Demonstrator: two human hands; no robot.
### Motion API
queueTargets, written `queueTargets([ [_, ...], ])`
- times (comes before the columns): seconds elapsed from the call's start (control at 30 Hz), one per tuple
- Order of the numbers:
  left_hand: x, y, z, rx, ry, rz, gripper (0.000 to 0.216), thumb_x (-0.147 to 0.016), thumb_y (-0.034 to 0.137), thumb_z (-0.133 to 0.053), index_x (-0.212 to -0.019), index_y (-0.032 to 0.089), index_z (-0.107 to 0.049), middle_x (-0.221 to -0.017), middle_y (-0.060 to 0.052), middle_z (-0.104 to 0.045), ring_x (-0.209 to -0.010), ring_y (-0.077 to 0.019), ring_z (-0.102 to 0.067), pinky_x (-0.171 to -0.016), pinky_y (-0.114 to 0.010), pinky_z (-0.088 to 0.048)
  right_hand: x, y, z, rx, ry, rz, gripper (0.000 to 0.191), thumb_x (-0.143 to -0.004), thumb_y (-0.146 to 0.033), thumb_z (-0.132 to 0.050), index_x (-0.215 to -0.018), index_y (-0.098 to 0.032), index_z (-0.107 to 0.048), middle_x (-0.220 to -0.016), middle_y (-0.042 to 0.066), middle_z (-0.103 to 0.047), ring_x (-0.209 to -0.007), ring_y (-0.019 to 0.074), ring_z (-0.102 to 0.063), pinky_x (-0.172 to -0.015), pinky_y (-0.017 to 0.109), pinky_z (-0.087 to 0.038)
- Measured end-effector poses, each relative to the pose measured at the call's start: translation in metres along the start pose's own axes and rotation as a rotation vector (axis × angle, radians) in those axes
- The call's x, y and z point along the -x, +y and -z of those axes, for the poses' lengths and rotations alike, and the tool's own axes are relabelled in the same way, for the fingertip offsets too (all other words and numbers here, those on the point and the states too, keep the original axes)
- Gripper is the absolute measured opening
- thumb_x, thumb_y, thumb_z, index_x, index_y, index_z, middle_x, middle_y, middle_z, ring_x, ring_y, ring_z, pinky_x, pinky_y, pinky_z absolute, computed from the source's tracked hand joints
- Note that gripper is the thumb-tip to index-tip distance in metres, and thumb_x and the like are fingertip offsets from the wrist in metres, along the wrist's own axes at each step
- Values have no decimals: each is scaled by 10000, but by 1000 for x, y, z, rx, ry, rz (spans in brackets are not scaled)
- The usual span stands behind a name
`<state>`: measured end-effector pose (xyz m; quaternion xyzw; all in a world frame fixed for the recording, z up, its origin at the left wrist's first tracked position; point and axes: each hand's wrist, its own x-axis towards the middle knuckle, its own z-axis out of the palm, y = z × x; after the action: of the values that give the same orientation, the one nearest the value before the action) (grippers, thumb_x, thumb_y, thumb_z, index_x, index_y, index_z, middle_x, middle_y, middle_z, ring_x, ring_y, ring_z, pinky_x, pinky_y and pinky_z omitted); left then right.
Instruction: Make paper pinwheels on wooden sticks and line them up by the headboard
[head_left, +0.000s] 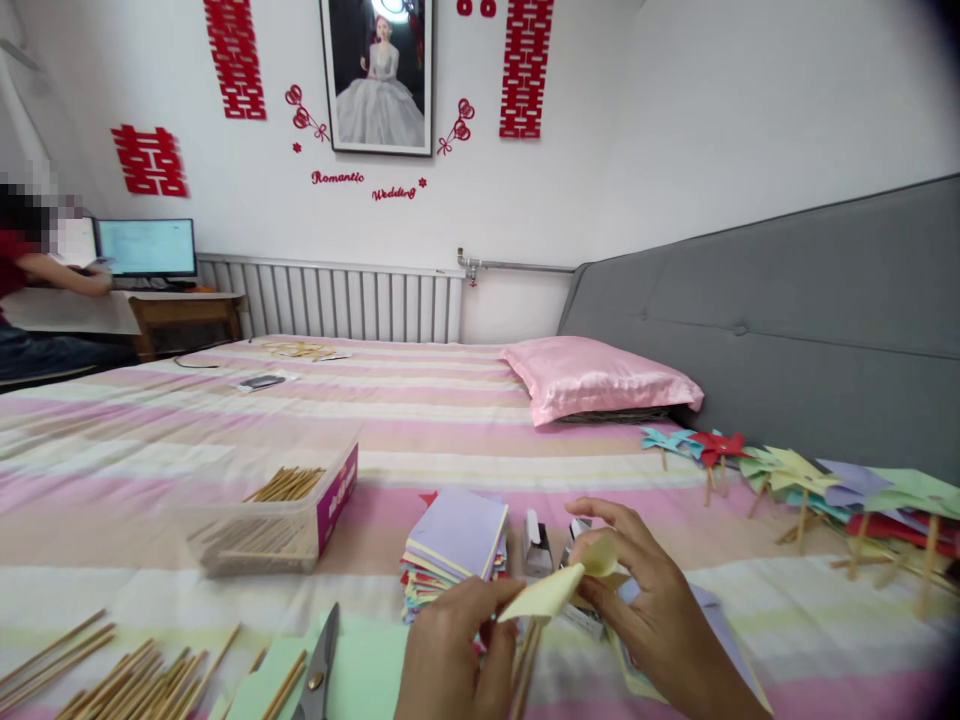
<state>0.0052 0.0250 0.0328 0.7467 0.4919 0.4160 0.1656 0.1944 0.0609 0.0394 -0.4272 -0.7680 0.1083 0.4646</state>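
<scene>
My left hand (pixel 461 650) pinches one side of a pale yellow paper sheet (pixel 549 594), whose corners are bent and curled. My right hand (pixel 656 610) grips the sheet's other side, thumb and fingers closed around the curled part. Just below the sheet, wooden sticks (pixel 525 665) lie close to my left hand. Behind it is a stack of coloured paper squares (pixel 459 530), lilac on top. A small box (pixel 536 545) stands between the stack and my right hand. More paper sheets (pixel 727 630), lilac and yellow, lie partly hidden under my right forearm.
Scissors (pixel 321 660) rest on green paper (pixel 367 660), beside loose sticks (pixel 142 685). A clear plastic box (pixel 255 545) holds more sticks. Several paper pinwheels (pixel 806 475) lie at the right by the grey headboard (pixel 787 310). Further back are a pink pillow (pixel 600 380) and a seated person (pixel 45 275).
</scene>
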Motion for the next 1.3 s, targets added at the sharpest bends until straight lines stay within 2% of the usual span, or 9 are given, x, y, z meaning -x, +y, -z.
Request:
queueTargets([
  [0.07,0,-6,-1,-63,-13,27,278,-800,192,-429,-967,210,-651,-845,-71,-698,-788,-210,-619,-693,-278,-421,-1,2,-1,-5,14,-28,161,-786,-367,-548,-829,-224,-609,-1152,86,-525,-1061,245,-509,-863,363,-451],
  [0.17,1,-12,-5,-29,-65,112,260,-823,235,-408,-798,188,-662,-719,-75,-680,-695,-209,-607,-630,-281,-415,-2,4,-2,-54,78,-85,213,-765,-368,-575,-917,-221,-597,-1160,86,-527,-1087,242,-493,-894,370,-429],
  [0.33,-1,-13,-17,517,-140,367,217,-792,323,-480,-748,137,-584,-705,-71,-663,-626,-154,-584,-554,-232,-403,-3,2,0,-272,227,-330,396,-773,-432,-539,-1109,-225,-506,-1181,91,-529,-1078,241,-498,-888,372,-424],
  [0.43,-2,-12,-22,790,-173,454,285,-741,413,-561,-757,129,-557,-718,-60,-672,-584,-117,-572,-508,-202,-363,-4,0,0,-448,279,-441,416,-754,-477,-548,-1060,-197,-515,-1074,91,-590,-935,214,-571,-790,306,-470],
  [0.57,-3,-10,-23,933,-155,486,327,-700,427,-618,-781,112,-583,-696,-52,-682,-551,-90,-565,-508,-192,-340,-4,-6,-5,-656,63,-542,374,-732,-504,-563,-909,-175,-584,-830,44,-635,-668,156,-591,-613,251,-476],
  [0.73,-4,-9,-21,977,-96,541,380,-649,433,-664,-828,99,-630,-659,-57,-695,-526,-90,-561,-493,-189,-314,-2,-7,-12,-696,-179,-533,342,-759,-472,-555,-723,-140,-630,-641,6,-594,-588,121,-532,-573,222,-401],
  [0.97,-4,-9,-21,990,-112,558,356,-639,434,-674,-786,110,-662,-652,-61,-693,-513,-95,-550,-486,-195,-312,1,3,-13,-688,-171,-539,332,-740,-450,-590,-634,-136,-576,-592,-20,-512,-583,113,-466,-561,222,-343],
  [1.2,-7,-6,-21,1008,-109,578,380,-594,446,-701,-745,100,-657,-614,-59,-683,-475,-82,-527,-463,-188,-284,-2,4,-11,-685,-38,-576,351,-709,-481,-608,-625,-141,-589,-563,-25,-515,-563,105,-458,-547,208,-342],
  [1.3,-7,-8,-22,1021,-114,577,371,-609,431,-698,-755,92,-654,-618,-62,-684,-482,-80,-533,-464,-185,-288,-3,3,-7,-693,-92,-597,374,-747,-509,-553,-699,-143,-619,-612,1,-567,-613,124,-503,-589,221,-376],
])
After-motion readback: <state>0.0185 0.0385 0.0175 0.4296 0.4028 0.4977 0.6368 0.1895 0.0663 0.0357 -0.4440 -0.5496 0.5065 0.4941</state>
